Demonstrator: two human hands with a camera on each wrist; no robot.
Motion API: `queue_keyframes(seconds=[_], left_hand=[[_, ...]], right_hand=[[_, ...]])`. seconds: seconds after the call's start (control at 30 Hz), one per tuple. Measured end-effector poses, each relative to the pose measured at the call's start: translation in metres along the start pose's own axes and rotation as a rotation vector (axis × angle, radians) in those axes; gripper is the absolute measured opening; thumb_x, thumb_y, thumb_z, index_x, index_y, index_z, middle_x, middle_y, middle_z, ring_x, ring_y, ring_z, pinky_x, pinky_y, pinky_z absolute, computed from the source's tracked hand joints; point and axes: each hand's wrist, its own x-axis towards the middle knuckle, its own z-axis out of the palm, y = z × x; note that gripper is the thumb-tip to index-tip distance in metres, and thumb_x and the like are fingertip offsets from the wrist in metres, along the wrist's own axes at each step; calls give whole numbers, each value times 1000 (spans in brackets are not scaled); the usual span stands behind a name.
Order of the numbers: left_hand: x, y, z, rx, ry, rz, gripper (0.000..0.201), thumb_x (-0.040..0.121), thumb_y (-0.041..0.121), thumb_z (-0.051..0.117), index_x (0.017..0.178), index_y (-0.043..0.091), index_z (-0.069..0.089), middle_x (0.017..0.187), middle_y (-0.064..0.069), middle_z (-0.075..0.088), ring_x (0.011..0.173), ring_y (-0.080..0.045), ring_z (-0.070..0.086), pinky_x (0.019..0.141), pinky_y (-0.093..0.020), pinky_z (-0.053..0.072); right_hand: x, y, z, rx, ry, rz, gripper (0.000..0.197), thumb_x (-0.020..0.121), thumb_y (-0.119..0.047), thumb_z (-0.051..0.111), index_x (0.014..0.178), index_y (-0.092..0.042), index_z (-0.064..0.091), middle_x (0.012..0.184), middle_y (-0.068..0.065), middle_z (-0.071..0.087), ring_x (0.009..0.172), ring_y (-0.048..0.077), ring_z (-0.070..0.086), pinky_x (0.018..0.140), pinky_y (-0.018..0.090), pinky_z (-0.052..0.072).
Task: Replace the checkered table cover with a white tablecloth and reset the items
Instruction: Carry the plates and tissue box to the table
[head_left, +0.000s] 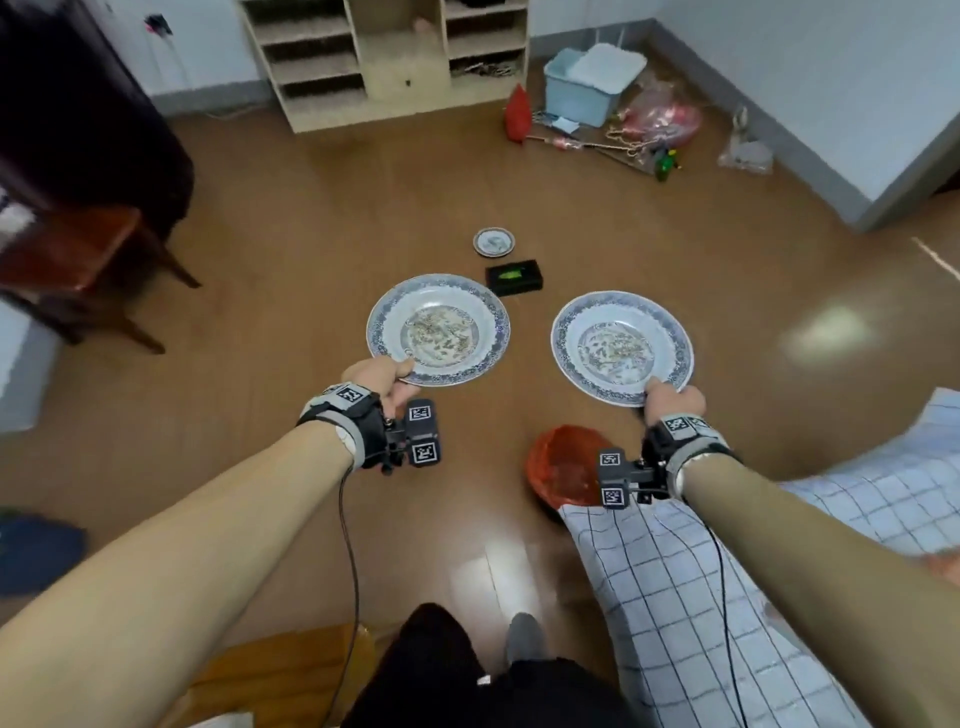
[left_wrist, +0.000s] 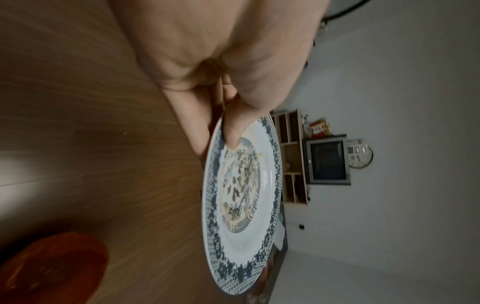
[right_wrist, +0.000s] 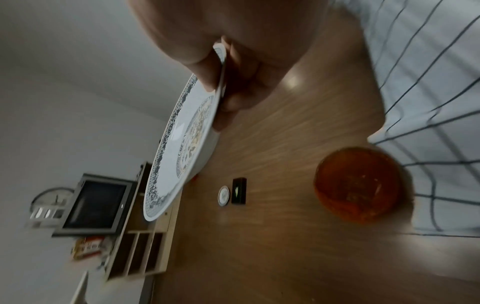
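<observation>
I hold two blue-rimmed white plates level above the wooden floor. My left hand (head_left: 382, 382) pinches the near rim of the left plate (head_left: 438, 330), thumb on top and fingers beneath, as the left wrist view shows on the same plate (left_wrist: 241, 205). My right hand (head_left: 672, 400) grips the near rim of the right plate (head_left: 622, 347), also seen edge-on as the plate (right_wrist: 179, 148). The checkered cover (head_left: 691, 597) hangs at the lower right. A small patterned saucer (head_left: 493, 242) and a black box (head_left: 514, 277) lie on the floor beyond.
A red bowl (head_left: 563, 470) sits on the floor by the cover's edge. A wooden chair (head_left: 83, 260) stands at left. Against the far wall are a shelf unit (head_left: 384, 57), a blue bin (head_left: 587, 85) and scattered bags. My legs (head_left: 467, 675) are at the bottom.
</observation>
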Motion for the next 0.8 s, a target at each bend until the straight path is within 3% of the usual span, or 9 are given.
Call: queue_keyframes(seconds=[0.17,0.27,0.33,0.4,0.5,0.6,0.7,0.8], left_hand=[[58,37,-31,-63,96,0,24,84,-13,62,107,-8,61,88,-22,74,78,-40,73,88,-56,55],[100,63,-34,-87,107,-6,16,86,-14,60,101,-6,61,91,-22,73,75,-36,74,77,-52,59],[139,86,-31,-45,103,-40,11,88,-8,64,97,-3,62,86,-19,74,67,-28,74,64,-41,62],[188,108,-26,0,102,-66,12,87,-3,67,98,-1,63,85,-16,75,64,-25,73,59,-35,61],[266,135,-16,34,79,-124,23,84,0,69,107,0,65,94,-17,75,74,-28,75,70,-40,61],[309,177,3,20,14,-112,26,84,-4,66,110,-3,62,94,-19,74,80,-31,74,80,-45,60],[328,227,29,43,-42,-55,19,86,-6,62,105,-7,61,94,-18,73,83,-31,74,79,-45,60],[361,262,54,54,-64,-64,24,81,-7,67,104,-2,64,93,-22,74,81,-34,74,80,-45,60]], right_hand=[[6,-38,91,-83,-120,-33,36,97,-21,58,125,1,58,123,20,63,110,36,60,82,29,37],[12,-61,148,-115,-194,-61,30,95,-21,59,117,-1,59,113,17,64,101,34,61,85,30,43],[20,-75,187,-88,-232,-48,23,89,-22,62,107,-8,59,106,13,67,91,32,66,88,41,54],[32,-88,228,-69,-231,-33,20,87,-20,63,102,-8,58,103,15,68,89,35,68,84,53,58],[40,-114,277,-74,-175,12,21,91,-14,62,109,-3,57,110,18,67,94,37,67,85,55,58],[50,-145,315,-37,-152,60,27,94,-11,61,118,-1,55,108,17,62,93,36,65,83,52,59],[68,-174,348,-26,-130,77,24,96,-12,60,116,-2,53,110,18,62,95,36,66,82,52,59],[88,-196,375,-20,-102,103,19,96,-15,60,109,-6,50,112,17,63,96,36,67,81,52,59]])
